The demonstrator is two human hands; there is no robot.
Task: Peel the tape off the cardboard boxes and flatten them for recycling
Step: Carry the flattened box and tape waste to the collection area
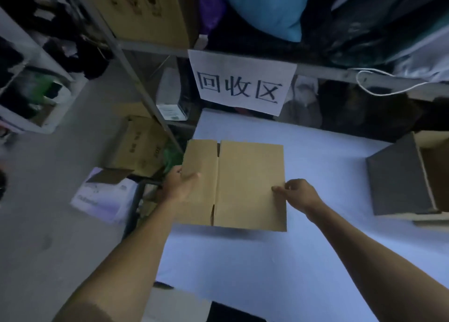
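Cardboard box [243,185], flattened, pinched by left hand [178,186] and right hand [300,195]; fingers underneath hidden

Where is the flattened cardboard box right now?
In the head view the flattened cardboard box is centre frame over the white table, below the paper sign, with the left hand and right hand gripping its side edges.
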